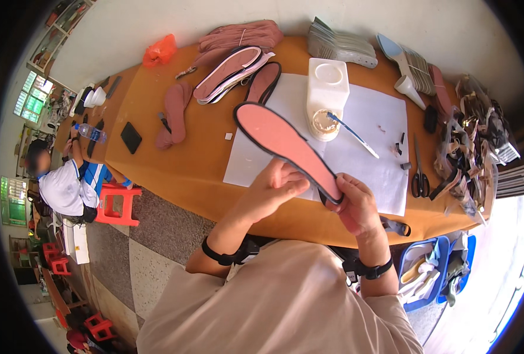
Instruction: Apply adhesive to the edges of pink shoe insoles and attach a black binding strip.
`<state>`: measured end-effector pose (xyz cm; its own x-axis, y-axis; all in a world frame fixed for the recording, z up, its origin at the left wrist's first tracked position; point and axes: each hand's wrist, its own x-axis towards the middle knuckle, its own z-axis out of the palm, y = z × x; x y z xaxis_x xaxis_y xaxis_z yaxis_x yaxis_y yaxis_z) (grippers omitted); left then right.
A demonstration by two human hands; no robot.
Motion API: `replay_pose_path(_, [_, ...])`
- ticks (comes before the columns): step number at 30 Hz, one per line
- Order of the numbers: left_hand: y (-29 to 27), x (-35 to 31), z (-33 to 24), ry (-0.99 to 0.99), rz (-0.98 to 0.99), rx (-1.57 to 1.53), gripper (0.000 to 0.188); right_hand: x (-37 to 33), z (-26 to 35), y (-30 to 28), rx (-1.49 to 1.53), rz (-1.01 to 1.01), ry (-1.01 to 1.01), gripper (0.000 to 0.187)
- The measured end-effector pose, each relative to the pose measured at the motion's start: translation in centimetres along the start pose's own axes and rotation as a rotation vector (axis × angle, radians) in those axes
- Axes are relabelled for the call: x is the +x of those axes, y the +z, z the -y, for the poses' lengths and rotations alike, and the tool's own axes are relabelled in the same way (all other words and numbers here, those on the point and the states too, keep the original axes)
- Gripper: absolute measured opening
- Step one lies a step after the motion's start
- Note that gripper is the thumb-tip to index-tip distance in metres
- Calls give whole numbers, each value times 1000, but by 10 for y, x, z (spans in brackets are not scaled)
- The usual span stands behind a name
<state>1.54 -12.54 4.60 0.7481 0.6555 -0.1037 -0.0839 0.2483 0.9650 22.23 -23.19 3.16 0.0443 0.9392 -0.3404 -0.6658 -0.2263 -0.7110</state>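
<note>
A pink shoe insole [279, 134] with a black edge is held slanted above the table, its wide end up and to the left. My right hand [357, 203] pinches the narrow end, the thumb on the upper face. My left hand [278, 187] is at the near edge around the middle, with fingertips partly hidden behind the insole and the thumb stretched along its edge. Just beyond are a white glue bottle [327, 76] and an open pot of pale paste [324, 123]. A blue-handled brush [353, 134] rests across the pot's rim.
White paper [386, 112] lies on the orange-brown tabletop [138, 118]. Other insoles [229, 71] and pink bundles [238, 38] are stacked at the back. Scissors [420, 171] and bagged straps [457, 153] are on the right. A person [67, 186] sits at far left; blue baskets [424, 274] stand below right.
</note>
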Motion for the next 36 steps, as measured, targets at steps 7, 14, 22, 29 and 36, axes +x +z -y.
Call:
replay_pose_path(7, [-3, 24, -5, 22, -155, -205, 48, 3, -13, 11, -255, 125, 170, 21])
replay_pose_path(14, [-99, 89, -35, 188, -571, 873, 59, -13, 33, -75, -755, -489, -548, 16])
replay_pose_path(22, [-134, 143, -16, -170, -714, 1164, 74, -53, 45, -124, -750, -722, -513, 14])
replay_pose_path(29, [-139, 170, 2, -191, -794, 1293, 74, -51, 45, -103, -824, -610, -590, 12])
replay_pose_path(36, [-128, 177, -3, -352, -865, 1265, 76, -35, 44, -131, -1069, -867, -678, 11])
